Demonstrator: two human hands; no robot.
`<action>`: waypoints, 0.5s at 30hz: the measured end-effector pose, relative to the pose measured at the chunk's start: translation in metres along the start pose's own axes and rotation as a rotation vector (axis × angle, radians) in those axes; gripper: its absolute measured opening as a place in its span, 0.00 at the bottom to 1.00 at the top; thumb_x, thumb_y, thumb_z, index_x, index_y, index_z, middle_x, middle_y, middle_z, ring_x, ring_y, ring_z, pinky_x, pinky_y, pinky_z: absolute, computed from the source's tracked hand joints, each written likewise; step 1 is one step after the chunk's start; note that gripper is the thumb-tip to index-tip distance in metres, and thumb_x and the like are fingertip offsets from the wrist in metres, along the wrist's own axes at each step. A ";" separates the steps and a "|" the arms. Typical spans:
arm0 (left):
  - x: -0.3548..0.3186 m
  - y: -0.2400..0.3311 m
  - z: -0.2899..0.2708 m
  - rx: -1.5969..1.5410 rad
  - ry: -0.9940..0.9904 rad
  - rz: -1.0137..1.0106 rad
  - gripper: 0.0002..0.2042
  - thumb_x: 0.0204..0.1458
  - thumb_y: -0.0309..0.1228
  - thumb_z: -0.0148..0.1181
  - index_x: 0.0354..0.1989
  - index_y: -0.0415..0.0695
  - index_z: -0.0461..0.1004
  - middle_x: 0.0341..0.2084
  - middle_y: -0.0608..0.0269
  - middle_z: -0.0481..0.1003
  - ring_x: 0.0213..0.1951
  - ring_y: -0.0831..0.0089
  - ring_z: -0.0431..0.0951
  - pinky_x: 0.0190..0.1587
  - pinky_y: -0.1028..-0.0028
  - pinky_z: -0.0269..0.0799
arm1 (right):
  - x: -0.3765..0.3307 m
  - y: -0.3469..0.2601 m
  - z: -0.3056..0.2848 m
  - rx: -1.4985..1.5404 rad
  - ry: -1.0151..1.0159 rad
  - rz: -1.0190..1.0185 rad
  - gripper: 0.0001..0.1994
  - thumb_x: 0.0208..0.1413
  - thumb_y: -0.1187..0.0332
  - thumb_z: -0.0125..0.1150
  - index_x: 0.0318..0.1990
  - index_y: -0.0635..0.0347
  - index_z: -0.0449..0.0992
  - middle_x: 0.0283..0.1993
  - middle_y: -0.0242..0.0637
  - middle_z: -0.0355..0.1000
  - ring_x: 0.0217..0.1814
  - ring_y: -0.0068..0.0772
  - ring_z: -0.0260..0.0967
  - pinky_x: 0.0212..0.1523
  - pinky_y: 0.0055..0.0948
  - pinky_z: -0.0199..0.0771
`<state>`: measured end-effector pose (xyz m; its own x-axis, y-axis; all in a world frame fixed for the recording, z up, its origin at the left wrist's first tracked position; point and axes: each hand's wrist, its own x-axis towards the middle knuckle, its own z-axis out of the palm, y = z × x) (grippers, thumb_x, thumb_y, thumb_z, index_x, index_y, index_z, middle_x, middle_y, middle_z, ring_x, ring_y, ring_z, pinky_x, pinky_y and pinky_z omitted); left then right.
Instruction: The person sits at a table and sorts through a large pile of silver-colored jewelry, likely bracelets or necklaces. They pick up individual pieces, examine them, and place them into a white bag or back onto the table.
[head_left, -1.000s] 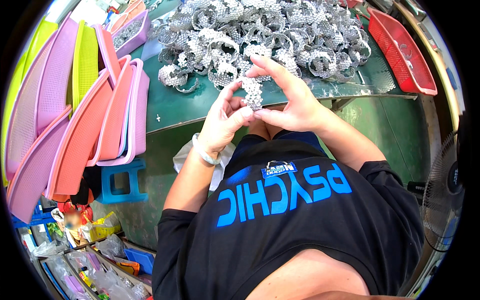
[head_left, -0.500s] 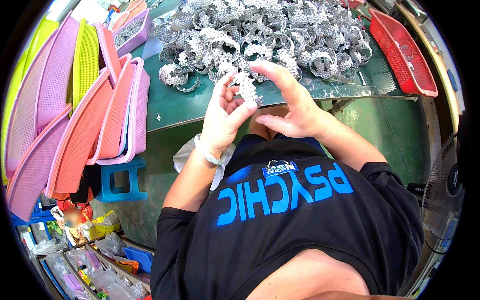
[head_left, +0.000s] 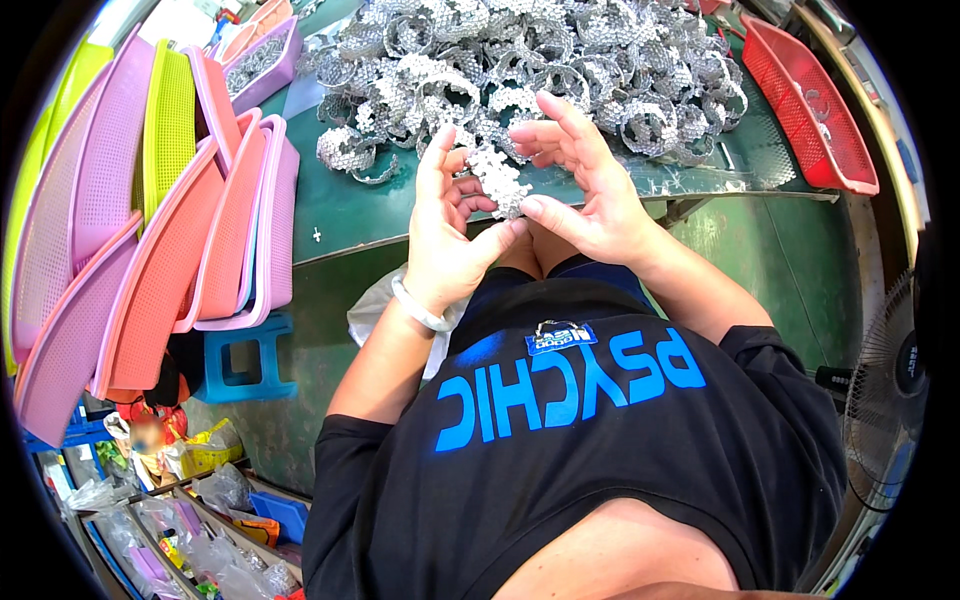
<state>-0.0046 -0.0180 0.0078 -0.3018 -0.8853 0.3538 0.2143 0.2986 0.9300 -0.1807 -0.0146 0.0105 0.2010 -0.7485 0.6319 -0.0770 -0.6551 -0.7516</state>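
A silvery band of small linked pieces (head_left: 500,182) is raised between my two hands, just in front of the table edge. My left hand (head_left: 448,225), with a pale bangle at its wrist, holds the band, its fingers curled behind and the thumb at the lower end. On the other side is my right hand (head_left: 590,195), its fingers spread and raised, with the thumb tip touching or very near the band's lower end. Beyond both hands lies a big heap of similar silvery curled bands (head_left: 560,70).
The heap covers much of the green table (head_left: 350,215). A red basket (head_left: 810,110) stands at the right end, a lilac basket (head_left: 265,70) at the far left. Stacked plastic baskets (head_left: 170,265) crowd my left, above a blue stool (head_left: 245,360). A fan (head_left: 885,385) is at right.
My right hand has turned more upright and its thumb has come in to the band's lower end. The band has shifted slightly right; my left fingers have straightened a little.
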 end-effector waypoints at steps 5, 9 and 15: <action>-0.001 -0.005 -0.003 0.203 0.027 0.144 0.47 0.33 0.16 0.64 0.64 0.42 0.43 0.52 0.53 0.59 0.46 0.69 0.69 0.45 0.74 0.67 | -0.001 -0.002 -0.005 -0.007 -0.084 0.056 0.41 0.46 0.71 0.64 0.66 0.58 0.44 0.56 0.43 0.61 0.56 0.33 0.61 0.54 0.33 0.60; 0.000 -0.007 -0.004 0.196 -0.010 0.180 0.48 0.33 0.12 0.64 0.64 0.44 0.43 0.53 0.56 0.56 0.52 0.67 0.63 0.52 0.69 0.66 | -0.001 0.002 -0.002 -0.024 -0.007 0.004 0.43 0.40 0.72 0.67 0.65 0.57 0.49 0.51 0.41 0.66 0.47 0.33 0.65 0.49 0.31 0.65; -0.005 -0.007 -0.010 0.429 0.005 0.252 0.45 0.32 0.14 0.64 0.63 0.42 0.47 0.53 0.56 0.59 0.50 0.68 0.66 0.51 0.70 0.66 | -0.001 0.000 -0.006 -0.095 -0.044 -0.004 0.41 0.40 0.73 0.67 0.64 0.57 0.52 0.51 0.41 0.66 0.50 0.33 0.66 0.50 0.31 0.65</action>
<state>0.0047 -0.0194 -0.0016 -0.2856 -0.7679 0.5733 -0.1222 0.6226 0.7730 -0.1866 -0.0148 0.0108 0.2439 -0.7418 0.6247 -0.1674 -0.6667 -0.7262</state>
